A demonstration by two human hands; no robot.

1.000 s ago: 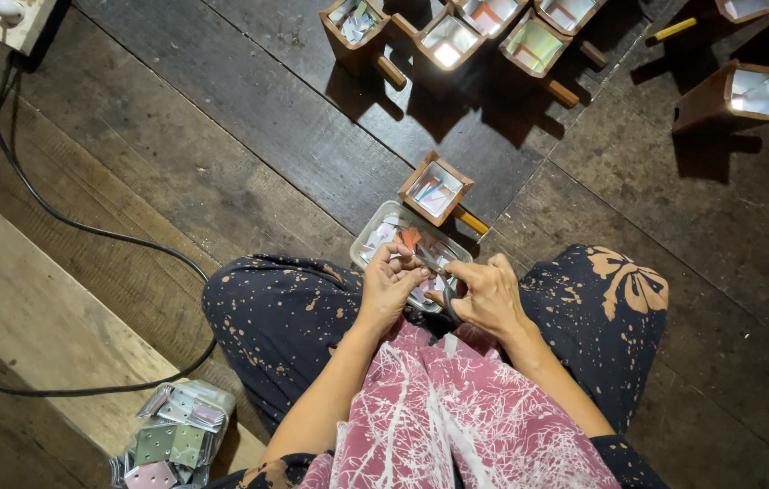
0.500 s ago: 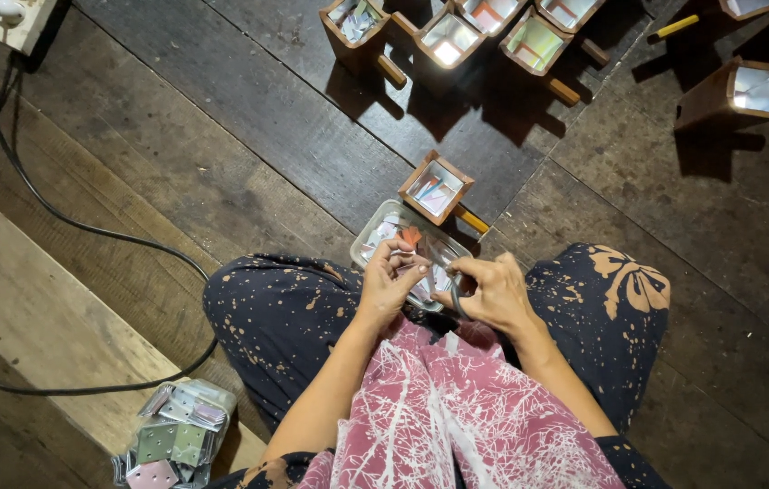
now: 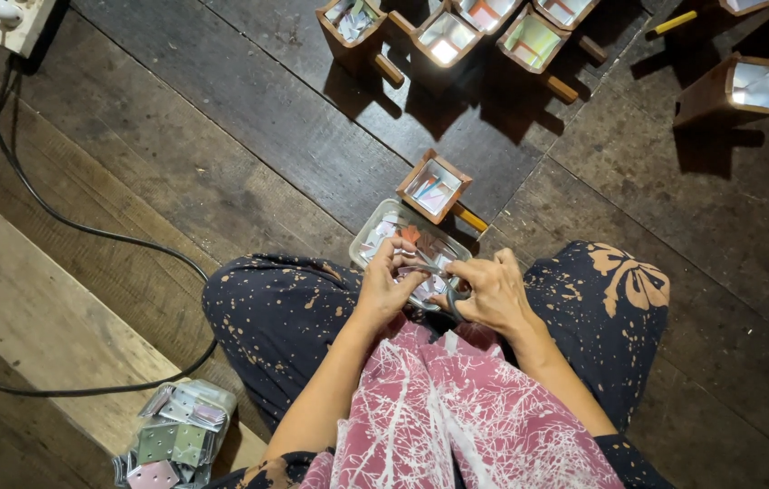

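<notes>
I sit cross-legged on a dark plank floor with both hands over a clear plastic tray (image 3: 368, 237) of small coloured bits, which rests by my knees. My left hand (image 3: 386, 288) pinches a small thin piece above the tray; what it is cannot be made out. My right hand (image 3: 496, 294) grips what looks like a pair of grey scissors (image 3: 446, 282), whose blades point toward my left fingers. The two hands almost touch. Just beyond the tray stands a small square wooden box (image 3: 434, 186) with a short handle.
Several more handled wooden boxes (image 3: 443, 36) stand along the far edge, another box (image 3: 735, 86) at far right. A power strip (image 3: 15, 20) and black cable (image 3: 85, 226) lie at left. A plastic bag of metal plates (image 3: 171, 439) rests beside my left leg.
Both hands stay over the tray. Only the fingers have shifted slightly, and the hands are a little closer together.
</notes>
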